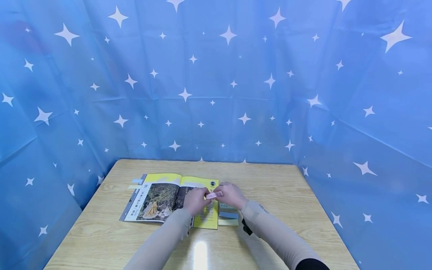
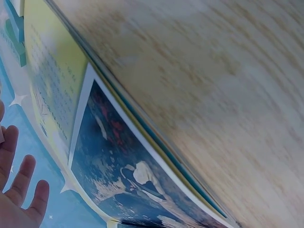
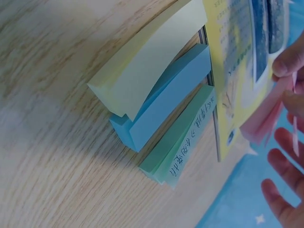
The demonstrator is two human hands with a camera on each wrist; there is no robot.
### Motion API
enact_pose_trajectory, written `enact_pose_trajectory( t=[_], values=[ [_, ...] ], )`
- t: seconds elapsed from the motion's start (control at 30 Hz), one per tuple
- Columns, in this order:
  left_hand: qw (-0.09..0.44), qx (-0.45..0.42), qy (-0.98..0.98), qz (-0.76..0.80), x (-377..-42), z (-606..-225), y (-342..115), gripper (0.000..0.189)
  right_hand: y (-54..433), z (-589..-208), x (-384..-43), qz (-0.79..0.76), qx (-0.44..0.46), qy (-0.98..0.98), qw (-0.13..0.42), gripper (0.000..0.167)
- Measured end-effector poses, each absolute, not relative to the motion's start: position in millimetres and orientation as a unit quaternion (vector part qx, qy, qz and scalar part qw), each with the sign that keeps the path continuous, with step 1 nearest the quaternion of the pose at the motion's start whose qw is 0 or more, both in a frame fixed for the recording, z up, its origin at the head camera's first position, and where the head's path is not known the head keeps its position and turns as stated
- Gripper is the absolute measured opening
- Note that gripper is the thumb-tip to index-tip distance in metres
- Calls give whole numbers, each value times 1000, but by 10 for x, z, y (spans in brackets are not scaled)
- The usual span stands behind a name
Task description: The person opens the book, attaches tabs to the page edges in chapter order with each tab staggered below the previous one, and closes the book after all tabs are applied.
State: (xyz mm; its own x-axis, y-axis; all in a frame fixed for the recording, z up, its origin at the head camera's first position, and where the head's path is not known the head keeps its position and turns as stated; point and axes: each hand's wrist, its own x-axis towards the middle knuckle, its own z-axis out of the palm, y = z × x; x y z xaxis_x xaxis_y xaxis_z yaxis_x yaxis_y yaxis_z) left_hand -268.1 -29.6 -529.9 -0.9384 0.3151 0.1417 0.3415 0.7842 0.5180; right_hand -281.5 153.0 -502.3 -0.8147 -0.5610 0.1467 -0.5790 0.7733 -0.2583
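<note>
1. Two strip tabs, one pale blue (image 1: 137, 180) and one cream (image 1: 135, 186), project from the open book's left side, toward the table's left edge.
2. The open book (image 1: 162, 178) lies flat in the left half of the wooden table (image 1: 270, 172), short of the far edge. Its left page carries a large photograph (image 1: 156, 202) below a yellow band.
3. The left hand (image 1: 195, 200), in a pale sleeve (image 1: 162, 236), is above the right page. Its thumb and forefinger pinch the left end of the pink sticky notes; its remaining fingers are loosely spread, as the left wrist view shows.
4. The pink sticky notes (image 1: 211, 195), marked with writing, are held between the two hands over the right page, near the book's right edge. In the right wrist view one strip stands apart from the others.
5. The right hand (image 1: 232, 195) pinches the right end of the same notes, its other fingers apart.
6. Three pads project beyond the book's right edge, toward the table's right edge: green (image 3: 183, 137), with handwriting, farthest from the person; blue (image 3: 166, 104) in the middle; cream (image 3: 147, 57) nearest.
7. A blue star-patterned curtain (image 1: 209, 75) stands behind the table's far edge and along both sides.
</note>
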Motion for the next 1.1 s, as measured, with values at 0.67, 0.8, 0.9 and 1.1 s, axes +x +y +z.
enact_pose_trajectory(
  t=[0.67, 0.8, 0.9, 1.1],
  values=[
    [19, -171, -951, -256, -2688, -5296, -243, 15, 1625, -5018, -2792, 142, 308, -939, 50, 19],
    [20, -172, -951, -255, -2699, -5322, -243, 15, 1634, -5033, -2792, 146, 305, -940, 49, 20],
    [20, -175, -949, -261, -2702, -5343, -250, 15, 1639, -5052, -2786, 145, 305, -940, 47, 19],
    [26, -166, -949, -265, -2738, -5372, -277, 14, 1680, -5075, -2795, 146, 309, -938, 65, 15]
  ],
)
